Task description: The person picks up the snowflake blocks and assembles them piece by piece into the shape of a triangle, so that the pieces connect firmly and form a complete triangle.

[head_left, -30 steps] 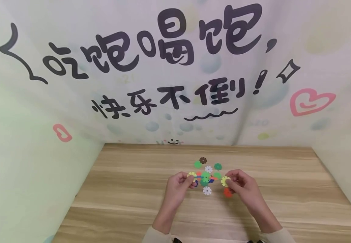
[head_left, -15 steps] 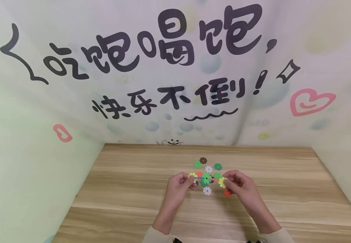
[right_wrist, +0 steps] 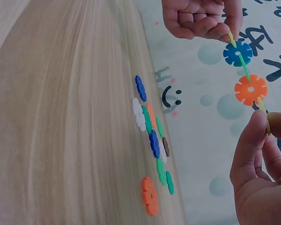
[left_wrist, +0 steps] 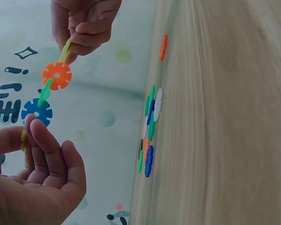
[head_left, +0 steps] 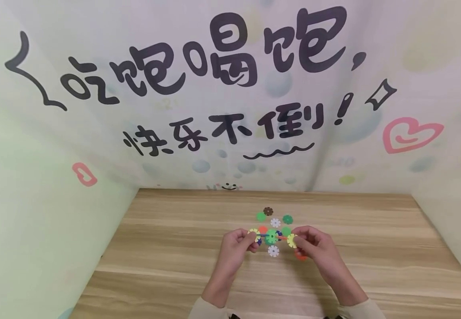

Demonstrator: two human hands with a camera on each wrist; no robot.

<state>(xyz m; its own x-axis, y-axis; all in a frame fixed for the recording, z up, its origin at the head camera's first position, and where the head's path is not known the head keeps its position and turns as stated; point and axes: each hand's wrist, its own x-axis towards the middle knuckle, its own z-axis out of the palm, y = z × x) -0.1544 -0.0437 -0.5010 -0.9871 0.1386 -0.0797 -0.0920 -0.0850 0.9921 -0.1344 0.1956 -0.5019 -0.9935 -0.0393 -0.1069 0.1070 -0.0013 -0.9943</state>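
Spanning the gap between two hands, a chain (head_left: 270,233) of five notched discs is held up above the wooden surface (head_left: 166,261). Counted from the left hand (head_left: 234,251), it runs: one yellow disc (head_left: 253,231), one blue disc (right_wrist: 230,55), one green disc (right_wrist: 244,65), one orange disc (right_wrist: 242,90), then a second yellow disc (head_left: 292,240). Eleven loose discs (right_wrist: 161,171) lie close together on the surface: four green, two white, two blue, two orange and one brown.

Taking the chain's green middle as clock centre in the head view, the brown disc (head_left: 265,212) lies at 12 o'clock, a light green disc (head_left: 261,216) at 11, a loose white disc (head_left: 270,253) at 6, and a loose orange disc (head_left: 301,256) at 4, partly covered by the right hand (head_left: 322,249).

At about 9 o'clock, the left hand's thumb and forefinger are pinched together on one yellow end; towards 3 o'clock, the right hand's thumb and forefinger clamp the other.
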